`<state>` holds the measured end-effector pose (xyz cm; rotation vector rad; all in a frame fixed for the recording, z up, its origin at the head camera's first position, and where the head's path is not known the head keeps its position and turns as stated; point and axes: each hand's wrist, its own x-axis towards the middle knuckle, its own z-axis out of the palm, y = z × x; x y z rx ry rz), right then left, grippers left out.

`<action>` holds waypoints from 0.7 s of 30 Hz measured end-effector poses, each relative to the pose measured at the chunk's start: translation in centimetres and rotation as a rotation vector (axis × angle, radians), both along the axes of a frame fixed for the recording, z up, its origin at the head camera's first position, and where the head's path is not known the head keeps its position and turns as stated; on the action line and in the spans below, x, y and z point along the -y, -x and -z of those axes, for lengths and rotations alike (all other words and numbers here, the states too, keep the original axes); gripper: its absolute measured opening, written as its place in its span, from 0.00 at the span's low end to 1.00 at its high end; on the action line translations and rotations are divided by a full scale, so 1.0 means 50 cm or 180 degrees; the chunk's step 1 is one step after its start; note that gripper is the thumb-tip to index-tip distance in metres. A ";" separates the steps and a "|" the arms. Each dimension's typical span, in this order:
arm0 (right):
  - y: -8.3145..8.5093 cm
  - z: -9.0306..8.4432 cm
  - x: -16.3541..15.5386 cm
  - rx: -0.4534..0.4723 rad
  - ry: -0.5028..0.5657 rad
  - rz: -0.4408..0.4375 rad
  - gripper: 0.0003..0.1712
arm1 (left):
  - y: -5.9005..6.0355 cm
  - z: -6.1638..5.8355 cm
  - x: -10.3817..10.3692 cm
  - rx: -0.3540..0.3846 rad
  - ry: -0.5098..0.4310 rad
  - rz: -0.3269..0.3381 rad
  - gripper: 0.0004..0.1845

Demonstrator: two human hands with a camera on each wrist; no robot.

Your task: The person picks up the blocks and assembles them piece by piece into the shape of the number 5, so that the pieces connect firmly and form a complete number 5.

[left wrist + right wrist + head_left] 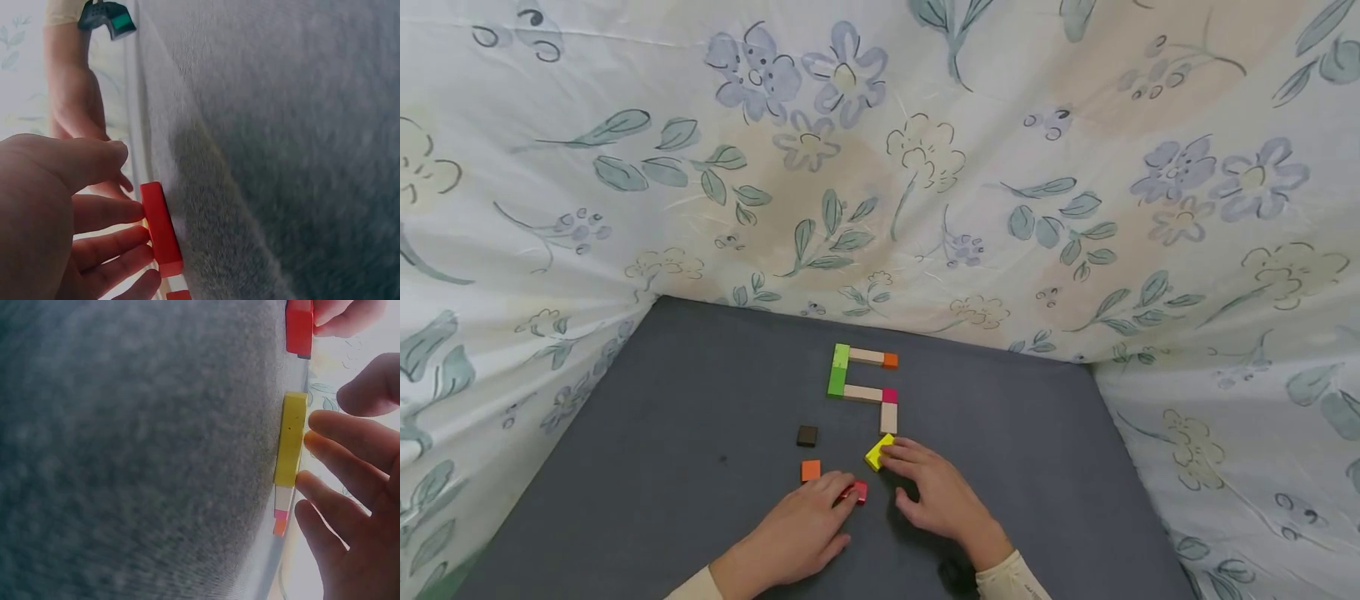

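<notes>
My left hand (805, 521) rests its fingertips on the top of a red block (861, 493), its thumb held apart from the block. In the left wrist view this red block (162, 231) lies flat on the grey cloth, fingers straight against it. To the right, my right hand (936, 492) touches the top of a yellow block (874, 455) with extended fingertips. The yellow block sits at a slant, its upper corner right by the end of a pale wood block (889, 418). The right wrist view shows the thumb off the yellow block (292, 437).
Beyond the hands, green blocks (838, 370), pale blocks (863, 393), an orange block (891, 361) and a pink block (890, 396) form an angular line. A dark block (807, 436) and another orange block (810, 470) lie left. Floral fabric (865, 167) encloses the grey surface (700, 400).
</notes>
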<state>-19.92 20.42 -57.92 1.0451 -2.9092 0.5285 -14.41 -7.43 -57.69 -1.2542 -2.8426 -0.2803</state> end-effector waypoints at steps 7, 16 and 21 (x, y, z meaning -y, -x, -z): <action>0.009 -0.009 0.003 0.0127 -0.0114 -0.0051 0.30 | 0.014 -0.004 0.003 -0.0007 -0.0003 -0.0048 0.30; 0.007 -0.013 0.004 0.0213 -0.0085 -0.0040 0.28 | 0.023 -0.005 -0.003 0.0137 -0.0056 -0.0102 0.30; 0.006 -0.010 0.005 0.0226 -0.0082 -0.0012 0.28 | 0.028 -0.007 -0.004 0.0124 -0.0062 -0.0099 0.30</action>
